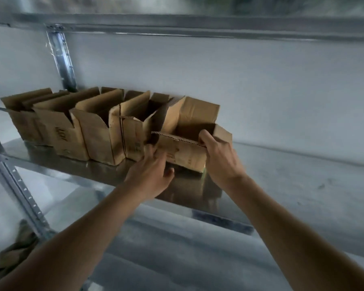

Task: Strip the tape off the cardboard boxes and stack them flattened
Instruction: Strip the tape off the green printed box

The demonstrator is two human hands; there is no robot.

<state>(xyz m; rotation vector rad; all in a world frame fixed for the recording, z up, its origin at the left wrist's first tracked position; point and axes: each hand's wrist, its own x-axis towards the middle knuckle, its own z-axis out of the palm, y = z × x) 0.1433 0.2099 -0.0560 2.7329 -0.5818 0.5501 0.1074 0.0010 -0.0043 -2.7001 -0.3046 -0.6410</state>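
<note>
Several open brown cardboard boxes (97,131) stand in a row on a metal shelf (292,185). The rightmost box (185,152) sits at the row's right end with its flaps up. My right hand (219,158) grips its front right corner, fingers curled over the top edge into the box. At the box's front left side, my left hand (153,173) touches the cardboard with its fingers; the picture is blurred there, and I cannot see whether they curl round an edge. No tape is clear to me on this box.
A slotted metal upright (15,179) runs down the left front of the rack, another (63,59) stands behind the boxes. A shelf beam (198,24) crosses overhead. Crumpled cardboard (15,248) lies low at the left. A white wall backs the shelf.
</note>
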